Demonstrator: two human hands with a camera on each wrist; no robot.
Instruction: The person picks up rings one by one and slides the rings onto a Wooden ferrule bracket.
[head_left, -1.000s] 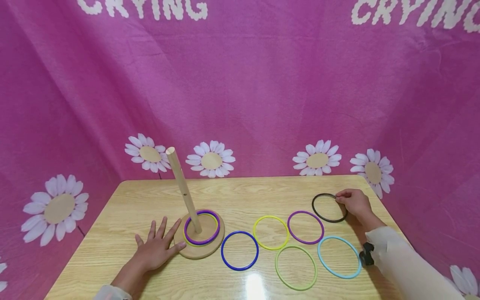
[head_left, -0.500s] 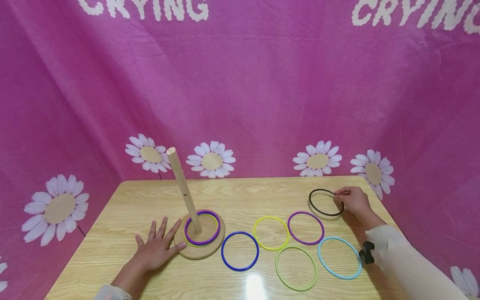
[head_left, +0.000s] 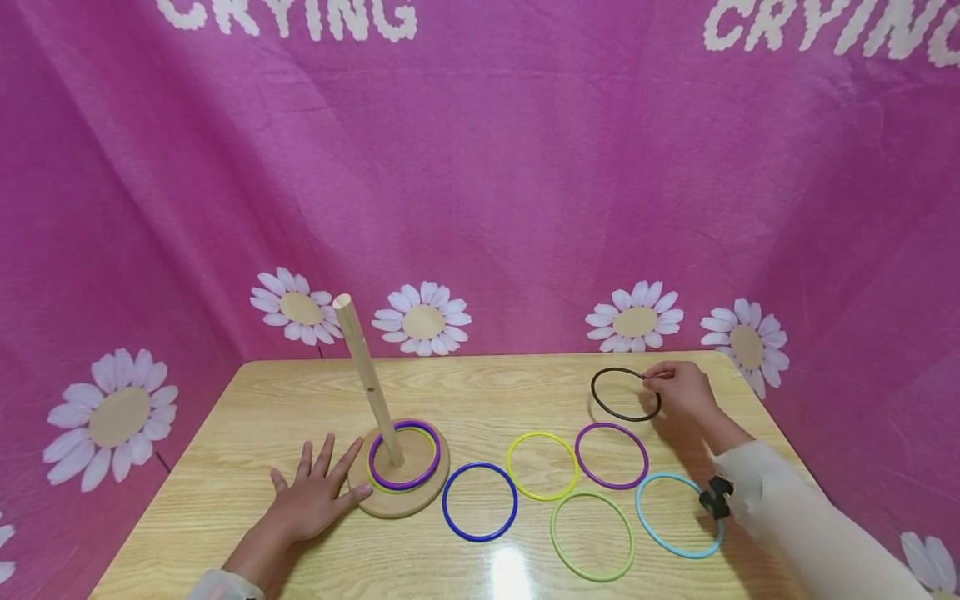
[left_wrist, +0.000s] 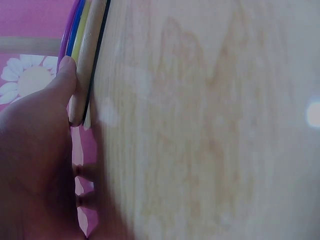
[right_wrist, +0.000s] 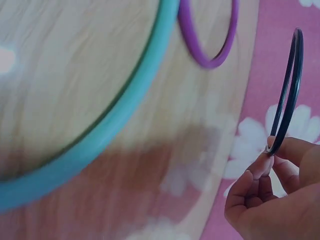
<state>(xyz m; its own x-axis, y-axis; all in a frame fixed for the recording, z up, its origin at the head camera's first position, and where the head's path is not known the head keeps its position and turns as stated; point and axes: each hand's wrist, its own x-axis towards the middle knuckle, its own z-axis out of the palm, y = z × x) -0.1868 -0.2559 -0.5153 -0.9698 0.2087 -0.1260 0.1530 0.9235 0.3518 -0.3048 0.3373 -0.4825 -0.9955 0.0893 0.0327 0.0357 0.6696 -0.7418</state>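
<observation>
My right hand (head_left: 684, 393) pinches the black ring (head_left: 627, 419) at its right edge, between thumb and fingers. In the right wrist view the black ring (right_wrist: 290, 95) stands out from the fingertips, off the table. On the left, a round wooden base (head_left: 393, 505) carries a tall wooden post (head_left: 365, 367). Around the post's foot lie a purple ring (head_left: 372, 468) and a yellow one, with some blue visible from the left wrist. My left hand (head_left: 309, 500) has its fingers spread beside the base, the thumb touching the base's edge.
On the table (head_left: 465, 392) lie a dark blue ring (head_left: 480, 540), a yellow ring (head_left: 507, 461), a second purple ring (head_left: 602, 424), a light green ring (head_left: 598, 579) and a light blue ring (head_left: 693, 556). A pink flowered cloth (head_left: 510, 208) hangs behind.
The black ring has come up off the table in my right hand and moved left and away from me. My left hand has stayed in place at the base.
</observation>
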